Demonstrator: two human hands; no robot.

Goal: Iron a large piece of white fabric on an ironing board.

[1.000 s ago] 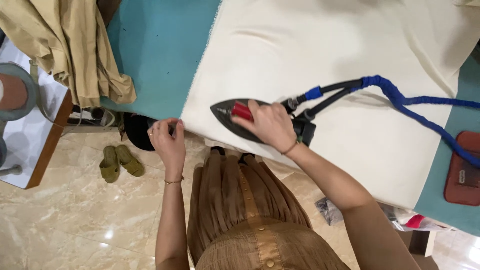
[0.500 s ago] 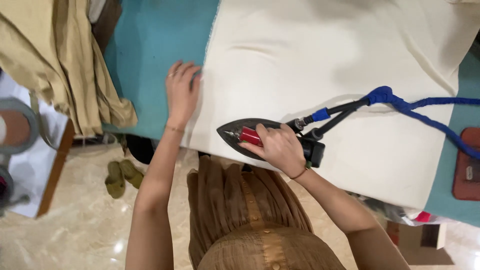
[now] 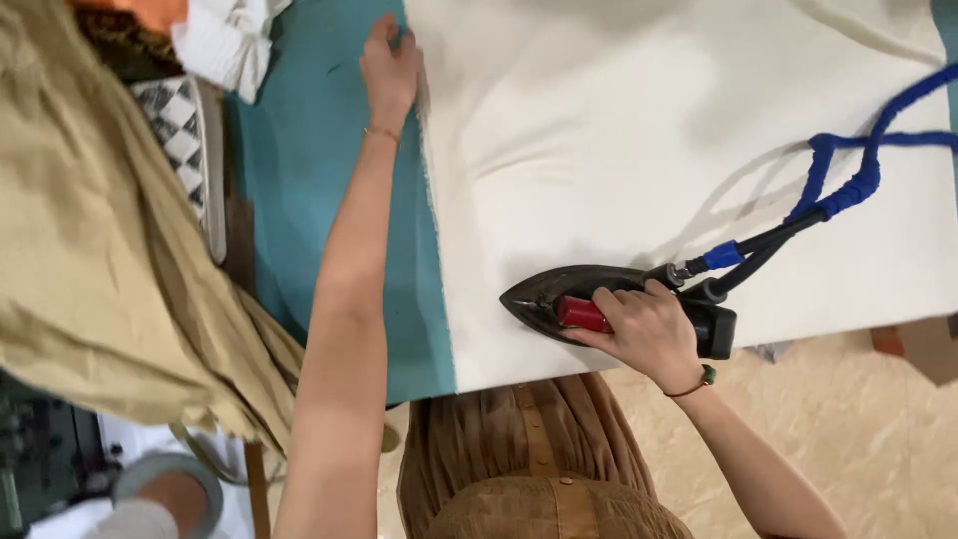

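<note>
- The black iron [image 3: 599,299] sits flat on the cream cloth [image 3: 679,150], near the cloth's near edge, with its pointed tip facing left.
- The right hand [image 3: 649,334] wraps the iron's red handle [image 3: 581,313]; this grip is closed around the handle, fingers curled over its top.
- A bracelet with a green bead [image 3: 707,375] circles the right wrist.
- From the iron's right end a black hose with blue wrapping [image 3: 848,180] runs up and off to the right across the cloth.
- The left hand [image 3: 389,65] reaches far out to the cloth's left edge, palm down; its fingers lie at the edge where cloth meets the teal cover, but I cannot tell whether this grip pinches the cloth or only presses it.
- The cloth lies spread over the teal-covered counter [image 3: 329,200], whose bare strip shows to the left of the cloth.
- Further left, a large tan garment [image 3: 110,269] hangs in folds, with a black-and-white checked piece [image 3: 180,120] and white fabric [image 3: 230,40] beyond it.
- The person's brown pleated dress [image 3: 529,459] fills the near middle.
</note>
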